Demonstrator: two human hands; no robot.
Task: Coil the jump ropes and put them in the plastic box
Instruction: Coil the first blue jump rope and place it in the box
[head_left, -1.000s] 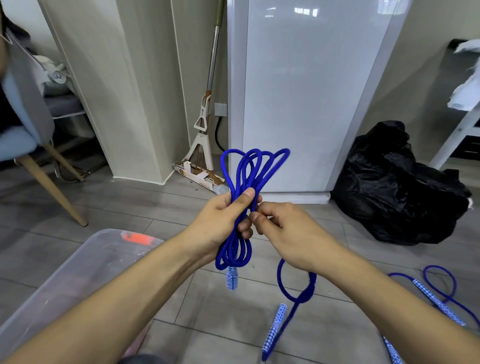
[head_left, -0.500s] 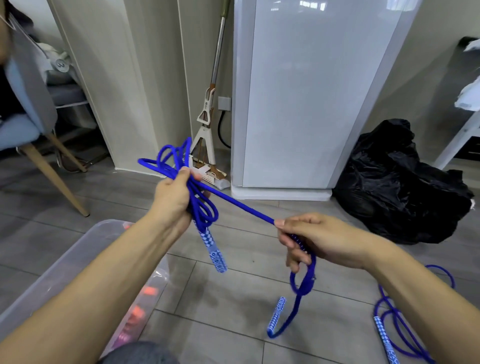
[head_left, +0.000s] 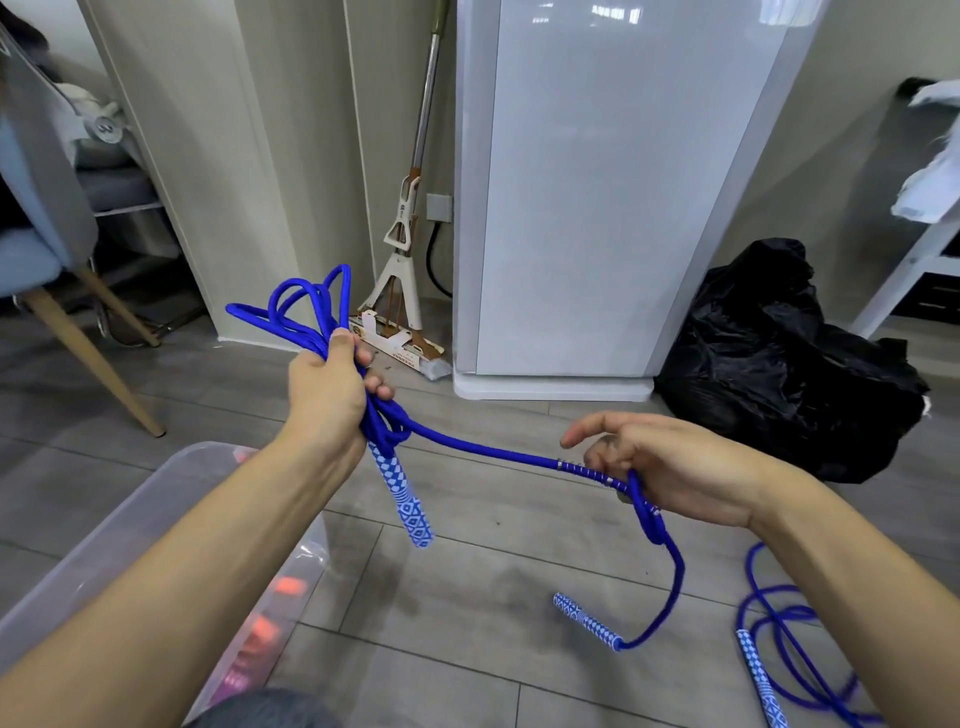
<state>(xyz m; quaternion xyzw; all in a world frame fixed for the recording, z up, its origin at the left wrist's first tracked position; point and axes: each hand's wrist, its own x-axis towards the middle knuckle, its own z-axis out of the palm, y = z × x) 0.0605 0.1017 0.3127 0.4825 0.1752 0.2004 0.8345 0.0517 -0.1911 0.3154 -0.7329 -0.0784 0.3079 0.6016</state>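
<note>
My left hand (head_left: 324, 395) grips a bundle of coiled blue jump rope (head_left: 306, 306), its loops sticking up past my thumb. One blue-and-white patterned handle (head_left: 402, 496) hangs below that fist. A taut strand runs right to my right hand (head_left: 670, 467), whose lower fingers curl round the rope while the index finger points out. The rope's tail drops from there to the other handle (head_left: 587, 621) above the floor. A second blue jump rope (head_left: 779, 639) lies on the floor at the lower right. The clear plastic box (head_left: 130, 519) stands at the lower left under my left forearm.
A white cabinet (head_left: 597, 208) stands straight ahead with a mop (head_left: 410, 234) leaning beside it. A black rubbish bag (head_left: 779, 358) sits on the floor at right. A chair with wooden legs (head_left: 83, 332) is at left, and a white table leg (head_left: 904, 275) at far right.
My hands have drawn apart: the left hand carried the coil to the left, and the right hand slid along the strand to the right, pulling it taut.
</note>
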